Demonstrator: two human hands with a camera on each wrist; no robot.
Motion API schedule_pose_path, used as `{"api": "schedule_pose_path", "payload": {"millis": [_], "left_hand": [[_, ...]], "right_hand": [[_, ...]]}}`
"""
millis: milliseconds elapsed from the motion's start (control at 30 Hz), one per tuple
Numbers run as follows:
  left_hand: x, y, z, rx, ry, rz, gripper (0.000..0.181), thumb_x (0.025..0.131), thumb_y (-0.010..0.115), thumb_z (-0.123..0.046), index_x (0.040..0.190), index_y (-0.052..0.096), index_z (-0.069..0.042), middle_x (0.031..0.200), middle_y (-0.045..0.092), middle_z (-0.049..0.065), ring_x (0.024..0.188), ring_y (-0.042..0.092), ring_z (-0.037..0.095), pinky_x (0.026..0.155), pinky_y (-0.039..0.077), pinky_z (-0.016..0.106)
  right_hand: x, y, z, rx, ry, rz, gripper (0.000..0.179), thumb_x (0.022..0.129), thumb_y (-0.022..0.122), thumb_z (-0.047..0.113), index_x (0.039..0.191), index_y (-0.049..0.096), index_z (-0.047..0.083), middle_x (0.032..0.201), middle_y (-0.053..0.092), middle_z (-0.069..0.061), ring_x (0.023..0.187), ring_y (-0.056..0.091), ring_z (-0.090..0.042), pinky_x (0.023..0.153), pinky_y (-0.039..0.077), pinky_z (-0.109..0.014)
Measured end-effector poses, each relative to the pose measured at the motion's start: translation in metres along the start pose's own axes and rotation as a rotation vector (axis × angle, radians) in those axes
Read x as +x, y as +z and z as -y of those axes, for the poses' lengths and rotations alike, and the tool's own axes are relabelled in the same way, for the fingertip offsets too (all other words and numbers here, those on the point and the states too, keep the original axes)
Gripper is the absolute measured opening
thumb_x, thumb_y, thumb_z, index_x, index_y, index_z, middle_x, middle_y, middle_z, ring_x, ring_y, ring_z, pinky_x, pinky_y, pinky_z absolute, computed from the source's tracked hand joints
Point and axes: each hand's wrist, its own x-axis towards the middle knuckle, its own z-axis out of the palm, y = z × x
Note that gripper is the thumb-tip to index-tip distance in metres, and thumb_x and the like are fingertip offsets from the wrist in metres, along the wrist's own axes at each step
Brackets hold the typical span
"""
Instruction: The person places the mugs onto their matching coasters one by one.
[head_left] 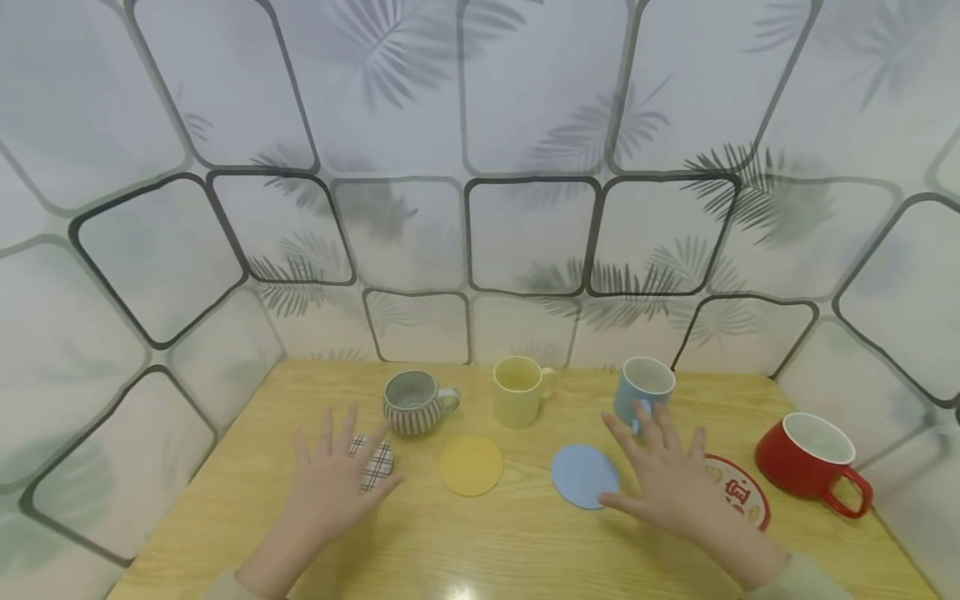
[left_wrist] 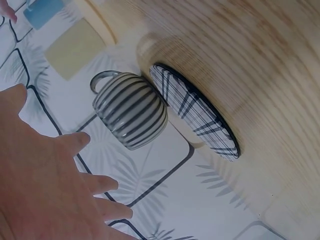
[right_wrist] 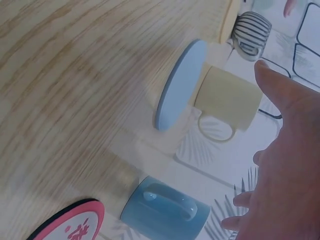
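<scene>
Fingers spread, my left hand (head_left: 330,479) hovers above a plaid coaster (head_left: 377,463) and partly covers it; nothing is in its grasp. A striped grey mug (head_left: 414,405) stands just behind that coaster. On the other side my right hand (head_left: 667,483), also spread and holding nothing, is over the table between a blue coaster (head_left: 584,476) and a red-rimmed patterned coaster (head_left: 738,492), part of which it hides. Behind its fingertips stands a light blue mug (head_left: 647,387). A yellow mug (head_left: 516,396) and a yellow coaster (head_left: 470,465) lie between the hands.
A wide red mug (head_left: 806,457) stands at the right side of the wooden table (head_left: 480,546), handle toward the front right. Pale panels (head_left: 532,233) with dark outlines and leaf prints rise behind the table and along both sides.
</scene>
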Motion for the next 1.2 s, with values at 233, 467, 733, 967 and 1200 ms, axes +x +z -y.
{"api": "schedule_pose_path", "payload": {"millis": [233, 467, 733, 967, 1200], "left_hand": [[0.0, 0.001, 0.005, -0.047, -0.041, 0.019, 0.076, 0.096, 0.068, -0.062, 0.159, 0.051, -0.024, 0.169, 0.032, 0.03, 0.155, 0.022, 0.063, 0.116, 0.013, 0.091], [-0.002, 0.004, 0.01, -0.081, -0.073, 0.035, 0.077, 0.097, 0.067, -0.06, 0.16, 0.049, -0.021, 0.17, 0.028, 0.032, 0.155, 0.02, 0.065, 0.116, 0.011, 0.091], [-0.006, 0.007, 0.019, -0.088, -0.098, 0.057, 0.079, 0.098, 0.064, -0.062, 0.162, 0.046, -0.019, 0.17, 0.026, 0.034, 0.155, 0.02, 0.065, 0.117, 0.009, 0.09], [-0.009, 0.013, 0.028, -0.087, -0.108, 0.052, 0.08, 0.097, 0.066, -0.062, 0.161, 0.047, -0.016, 0.168, 0.028, 0.035, 0.153, 0.021, 0.067, 0.117, 0.009, 0.091], [-0.013, 0.015, 0.034, -0.057, -0.108, 0.051, 0.081, 0.097, 0.065, -0.062, 0.16, 0.047, -0.015, 0.167, 0.031, 0.035, 0.152, 0.024, 0.067, 0.116, 0.014, 0.091]], "right_hand": [[0.008, 0.001, 0.006, 0.004, -0.013, 0.001, 0.107, 0.081, 0.08, 0.069, 0.166, 0.035, 0.021, 0.167, 0.033, -0.033, 0.153, 0.029, -0.062, 0.106, 0.018, -0.097], [0.021, 0.008, 0.01, 0.017, -0.022, -0.004, 0.105, 0.083, 0.08, 0.067, 0.166, 0.035, 0.021, 0.167, 0.031, -0.034, 0.151, 0.03, -0.064, 0.107, 0.02, -0.096], [0.029, 0.01, 0.019, 0.004, -0.065, -0.02, 0.105, 0.082, 0.079, 0.068, 0.165, 0.038, 0.017, 0.168, 0.031, -0.032, 0.15, 0.035, -0.063, 0.106, 0.026, -0.095], [0.034, 0.009, 0.027, 0.022, -0.073, -0.003, 0.105, 0.084, 0.078, 0.068, 0.166, 0.036, 0.018, 0.169, 0.028, -0.032, 0.152, 0.032, -0.061, 0.11, 0.025, -0.093], [0.041, 0.013, 0.033, 0.029, -0.11, -0.036, 0.106, 0.083, 0.078, 0.068, 0.167, 0.035, 0.021, 0.167, 0.031, -0.032, 0.151, 0.034, -0.061, 0.106, 0.03, -0.093]]}}
